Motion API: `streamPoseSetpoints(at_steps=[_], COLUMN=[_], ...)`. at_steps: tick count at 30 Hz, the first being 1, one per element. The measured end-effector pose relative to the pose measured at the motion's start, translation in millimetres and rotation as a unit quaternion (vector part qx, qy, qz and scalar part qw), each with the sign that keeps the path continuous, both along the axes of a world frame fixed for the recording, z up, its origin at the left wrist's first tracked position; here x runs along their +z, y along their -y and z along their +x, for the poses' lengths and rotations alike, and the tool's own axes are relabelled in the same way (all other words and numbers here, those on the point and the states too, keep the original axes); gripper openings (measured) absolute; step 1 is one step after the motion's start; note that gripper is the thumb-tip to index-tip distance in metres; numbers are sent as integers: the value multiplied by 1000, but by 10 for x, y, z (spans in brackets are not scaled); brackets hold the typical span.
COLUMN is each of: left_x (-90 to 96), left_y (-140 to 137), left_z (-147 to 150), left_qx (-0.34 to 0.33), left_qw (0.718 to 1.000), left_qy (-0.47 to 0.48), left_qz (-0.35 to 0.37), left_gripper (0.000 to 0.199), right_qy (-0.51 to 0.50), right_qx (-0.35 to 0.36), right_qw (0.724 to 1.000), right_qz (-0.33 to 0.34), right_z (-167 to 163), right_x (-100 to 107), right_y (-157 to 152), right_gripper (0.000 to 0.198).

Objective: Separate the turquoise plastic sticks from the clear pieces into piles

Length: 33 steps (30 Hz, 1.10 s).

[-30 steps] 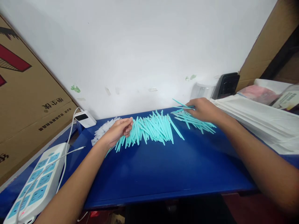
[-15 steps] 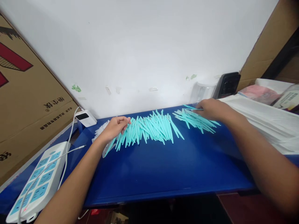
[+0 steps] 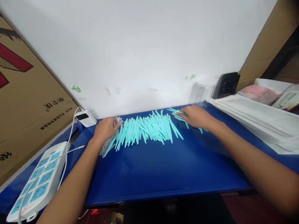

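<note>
A wide pile of slim, tapered turquoise plastic sticks lies fanned along the back of the blue table. At its left end are small clear plastic pieces, partly under my left hand. That hand is closed, thumb and fingers together beside the pile; whatever is in the pinch is too small to make out. My right hand rests over a smaller group of the same sticks on the right and hides most of it. Its fingers are closed on a turquoise stick pointing left.
A white power strip with cables and a white device with a dark screen stand left, near a large carton. Behind the right hand are a clear container and a black object. White sheets are stacked right.
My right hand has moved left and now covers more of the smaller group. My left hand has shifted slightly left, off the turquoise sticks toward the clear pieces.
</note>
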<state>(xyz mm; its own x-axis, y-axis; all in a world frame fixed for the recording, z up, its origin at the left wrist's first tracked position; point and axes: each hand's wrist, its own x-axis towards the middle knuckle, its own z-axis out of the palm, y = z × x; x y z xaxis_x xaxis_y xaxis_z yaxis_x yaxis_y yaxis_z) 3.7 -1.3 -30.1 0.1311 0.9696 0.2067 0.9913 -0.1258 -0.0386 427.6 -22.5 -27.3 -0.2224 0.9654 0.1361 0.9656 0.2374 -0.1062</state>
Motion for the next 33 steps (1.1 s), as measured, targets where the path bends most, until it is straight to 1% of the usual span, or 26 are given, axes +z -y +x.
streamPoseSetpoints(at_steps=[3, 6, 8, 12, 16, 18, 20, 23, 25, 27, 30, 33], left_x=[39, 90, 123, 166, 148, 129, 121, 145, 177, 211, 244, 238], left_y=[-5, -7, 4, 51, 68, 59, 50, 58, 85, 125, 185, 213], left_z=[-64, -144, -169, -136, -98, -100, -106, -91, -52, 9, 121, 219], left_qx=[6, -31, -44, -27, -52, -55, -54, -62, -76, -94, -122, -152], left_qw=[999, 992, 985, 977, 966, 966, 971, 976, 973, 960, 927, 890], left_qy=[1, 27, 46, 57, 73, 81, 88, 112, 148, 206, 307, 387], left_qz=[-32, -118, -160, -203, -243, -240, -217, -174, -161, -167, -180, -187], left_gripper=[26, 30, 31, 26, 21, 18, 16, 17, 18, 17, 14, 25], right_qy=[3, 4, 5, 3, -11, -28, -62, -137, -192, -237, -276, -315], right_qx=[-3, -4, -6, -6, -1, 5, 20, 52, 67, 76, 101, 126], right_qw=[1000, 1000, 1000, 1000, 1000, 1000, 998, 989, 979, 969, 956, 941], right_qz=[-2, -7, -9, -2, -9, -7, -1, 10, 8, -1, -3, -11], right_z=[-48, -46, -38, -36, -41, -39, -37, -47, -68, -94, -135, -176], right_x=[-21, -30, -33, -34, -36, -37, -36, -31, -26, -21, -15, 6], right_y=[19, 13, 8, 8, 12, 11, 10, 18, 30, 47, 73, 109], right_gripper=[50, 49, 48, 47, 50, 50, 52, 54, 53, 52, 53, 51])
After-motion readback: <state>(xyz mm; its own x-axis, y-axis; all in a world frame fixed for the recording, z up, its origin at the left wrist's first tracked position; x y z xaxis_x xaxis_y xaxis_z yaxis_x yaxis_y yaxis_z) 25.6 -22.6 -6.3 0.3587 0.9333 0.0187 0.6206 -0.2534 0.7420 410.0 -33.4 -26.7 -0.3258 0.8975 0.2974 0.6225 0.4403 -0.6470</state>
